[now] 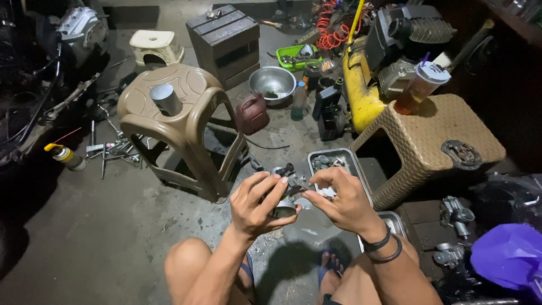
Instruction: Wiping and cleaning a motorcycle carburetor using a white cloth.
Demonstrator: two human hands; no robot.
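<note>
Left hand [257,204] wraps a small metal carburetor [285,192], fingers clamped round its body and bowl, held above the knees over the concrete floor [101,243]. Right hand [341,200] sits at the carb's right side, fingers pinched together on a small part of it; what exactly they pinch I cannot tell. Two dark bands on the right wrist.

Progress, judging by what lies about: the carb looks off the engine and in hand, work mid-way; loose bits are not back on it.

Just beyond the hands: a metal tray [353,161] on the floor with small grey parts in it. Right of that, a woven brown stool [451,127] carrying a round gasket-like part [462,153] and a lidded drink cup [423,87]. More carburetor bodies [456,213] low right, beside a purple bag [508,254].

Left of the tray: tan plastic stool [180,124] with a metal cylinder [165,99] on top. Hand tools [113,149] and a spray can [66,156] on the floor left.

Far: steel bowl [272,83], dark red jug [252,113], yellow compressor [361,85], green tray [296,56].
</note>
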